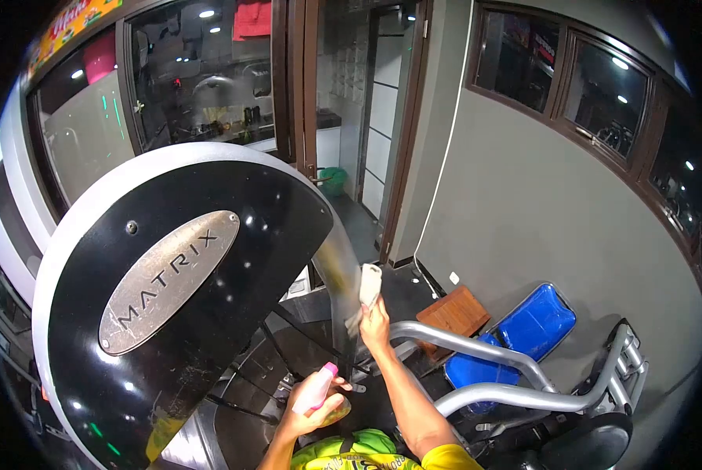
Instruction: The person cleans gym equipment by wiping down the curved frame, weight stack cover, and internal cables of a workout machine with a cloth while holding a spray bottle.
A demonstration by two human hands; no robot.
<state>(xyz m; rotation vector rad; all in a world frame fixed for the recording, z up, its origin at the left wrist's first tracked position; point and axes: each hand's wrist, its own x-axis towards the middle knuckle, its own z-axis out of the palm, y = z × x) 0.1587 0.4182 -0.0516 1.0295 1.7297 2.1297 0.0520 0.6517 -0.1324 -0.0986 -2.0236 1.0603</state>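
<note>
My left hand (310,413), low in the middle of the view, is wrapped round a spray bottle (317,390) with a pink top. Higher and to the right, my right hand (374,323) grips a pale cloth (370,287). That cloth is at the silver curved edge (340,258) of a large exercise machine; whether it touches the metal is hard to tell. The machine's rounded black cover (265,211) fills the left side, with an oval MATRIX plate (169,283) on it.
Curved silver bars (476,341) run to the right of my right forearm. Beyond them are a blue chair (540,317) and a brown wooden piece (454,315) near the grey wall (539,196). A glass door stands behind the machine, with a green bin (333,181).
</note>
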